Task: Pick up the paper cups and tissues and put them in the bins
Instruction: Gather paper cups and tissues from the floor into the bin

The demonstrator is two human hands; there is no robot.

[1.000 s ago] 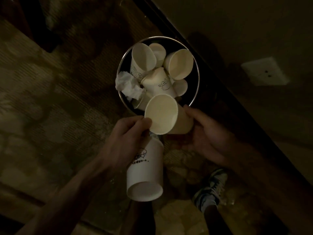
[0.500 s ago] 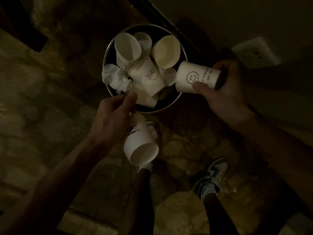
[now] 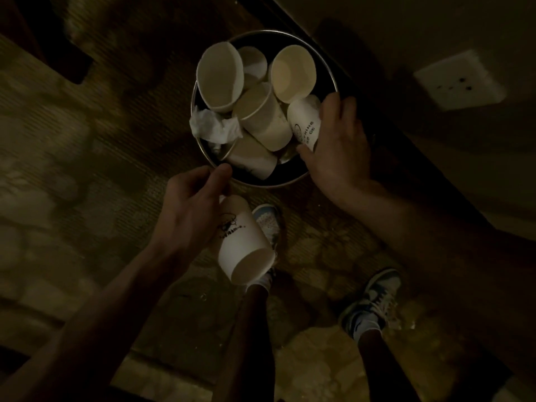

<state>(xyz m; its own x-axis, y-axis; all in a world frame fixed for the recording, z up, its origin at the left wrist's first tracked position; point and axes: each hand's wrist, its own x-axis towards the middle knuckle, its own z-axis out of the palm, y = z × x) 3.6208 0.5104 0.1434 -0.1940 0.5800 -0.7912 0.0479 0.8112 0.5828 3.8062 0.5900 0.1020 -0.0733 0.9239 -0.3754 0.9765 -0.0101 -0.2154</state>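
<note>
Head view, looking down in dim light onto a round metal-rimmed bin (image 3: pixel 269 185) heaped with paper cups (image 3: pixel 261 111), a crumpled tissue (image 3: pixel 214 127) draped over its left rim. Gripped in the right hand (image 3: pixel 339 149), fingers curled round it, a lettered cup (image 3: pixel 304 123) at the bin's right rim, touching the heap (its mouth end hidden among the others). Held in the curled left hand (image 3: pixel 191 210), a doodle-printed cup (image 3: pixel 243 248) outside the bin, just short of the near rim, tilted with its mouth toward the camera, above a sneaker (image 3: pixel 268 221) on patterned carpet (image 3: pixel 87 169), with a wall socket (image 3: pixel 458 82) at upper right.
</note>
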